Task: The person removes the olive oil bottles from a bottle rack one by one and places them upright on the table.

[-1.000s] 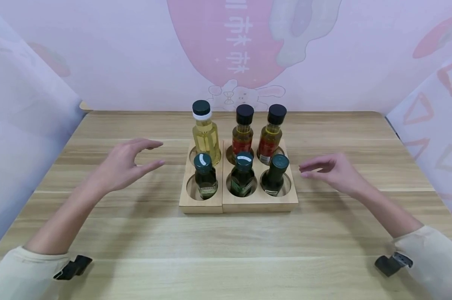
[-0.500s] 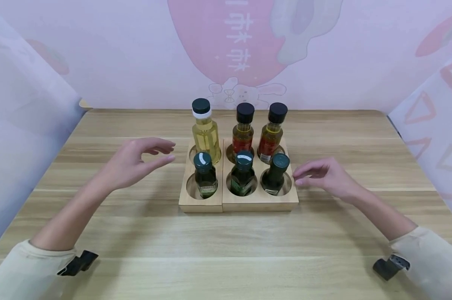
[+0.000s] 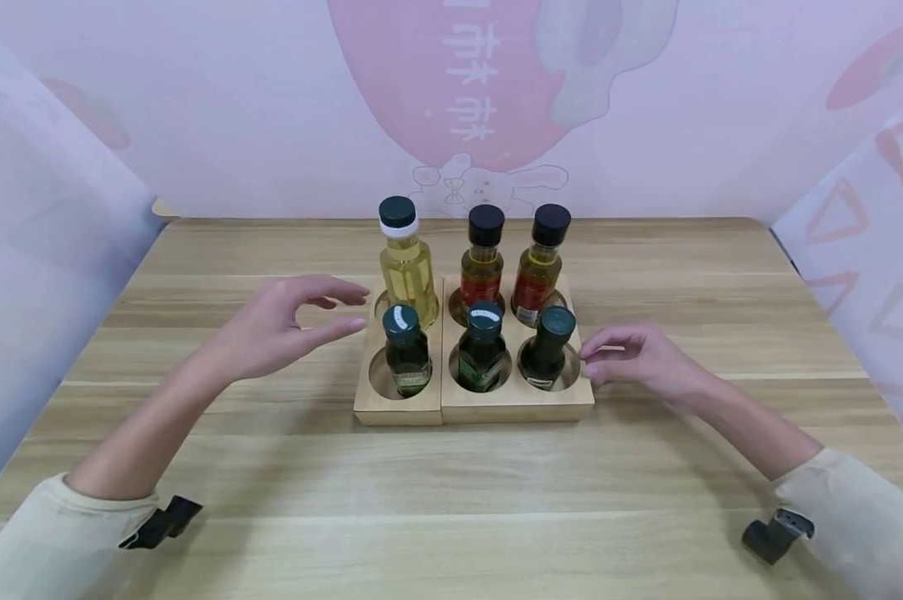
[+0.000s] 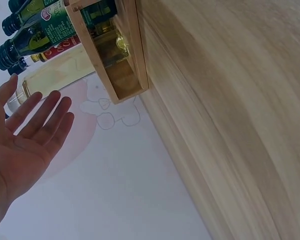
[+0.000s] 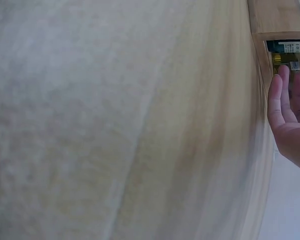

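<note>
Two wooden bottle racks stand side by side, a narrow rack (image 3: 398, 410) on the left and a wider rack (image 3: 517, 410) on the right. The narrow one holds a yellow oil bottle (image 3: 409, 279) behind a dark green bottle (image 3: 408, 360). In the wider rack are two red-labelled bottles (image 3: 482, 275) behind two dark green bottles (image 3: 483, 358). My left hand (image 3: 289, 333) hovers left of the narrow rack, fingers extended and holding nothing. On the other side, my right hand (image 3: 639, 362) has its fingertips at the wider rack's right edge; in the right wrist view its fingers are fairly straight before the rack's open side.
The racks stand on a wood-grain table (image 3: 451, 517). A pale printed sheet (image 3: 271, 108) rises behind the table, with more sheeting at both sides. Black straps (image 3: 162, 523) are on both sleeves.
Both hands have moved inward toward the racks. The right fingertips have come up to the wider rack's right edge. The racks and bottles keep their places.
</note>
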A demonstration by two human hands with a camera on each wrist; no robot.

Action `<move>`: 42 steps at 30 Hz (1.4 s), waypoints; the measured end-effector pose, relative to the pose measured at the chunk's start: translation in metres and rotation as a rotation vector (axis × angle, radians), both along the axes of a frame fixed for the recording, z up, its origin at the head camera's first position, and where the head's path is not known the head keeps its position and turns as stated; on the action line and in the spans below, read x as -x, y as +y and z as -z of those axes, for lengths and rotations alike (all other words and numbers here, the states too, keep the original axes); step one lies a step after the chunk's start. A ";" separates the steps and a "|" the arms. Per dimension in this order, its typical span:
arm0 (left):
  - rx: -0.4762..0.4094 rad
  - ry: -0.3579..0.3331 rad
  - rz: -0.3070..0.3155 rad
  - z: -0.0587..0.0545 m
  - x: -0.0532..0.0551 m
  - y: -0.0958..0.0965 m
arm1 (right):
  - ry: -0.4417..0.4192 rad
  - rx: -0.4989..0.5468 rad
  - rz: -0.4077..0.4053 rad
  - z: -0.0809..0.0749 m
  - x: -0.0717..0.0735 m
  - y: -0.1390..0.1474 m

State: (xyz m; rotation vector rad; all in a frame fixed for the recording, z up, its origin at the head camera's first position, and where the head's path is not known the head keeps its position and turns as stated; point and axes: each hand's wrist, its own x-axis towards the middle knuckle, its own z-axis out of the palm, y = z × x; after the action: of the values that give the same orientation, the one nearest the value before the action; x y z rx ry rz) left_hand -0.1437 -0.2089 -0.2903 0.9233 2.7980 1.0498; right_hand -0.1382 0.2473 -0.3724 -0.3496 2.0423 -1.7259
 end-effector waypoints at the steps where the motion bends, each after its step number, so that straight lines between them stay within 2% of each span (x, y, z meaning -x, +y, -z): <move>1: -0.003 0.003 0.003 0.000 0.000 0.001 | -0.007 0.009 -0.003 0.000 0.000 -0.001; 14: -0.063 -0.011 0.049 -0.004 0.000 0.012 | -0.006 0.081 -0.014 0.006 0.000 -0.005; 29: -0.173 -0.101 0.092 -0.002 0.001 0.026 | 0.052 0.131 -0.062 0.015 0.003 -0.001; 34: -0.203 -0.152 0.090 0.001 0.001 0.031 | 0.050 0.137 -0.069 0.016 0.004 0.000; 42: -0.309 -0.238 0.117 0.006 0.002 0.036 | 0.047 0.134 -0.075 0.015 0.004 0.000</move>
State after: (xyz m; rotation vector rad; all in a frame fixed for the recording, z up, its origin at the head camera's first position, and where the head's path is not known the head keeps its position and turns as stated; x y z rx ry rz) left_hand -0.1457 -0.1727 -0.2964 0.9011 2.4030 1.4904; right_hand -0.1426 0.2475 -0.3878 -0.5070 1.9249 -1.8292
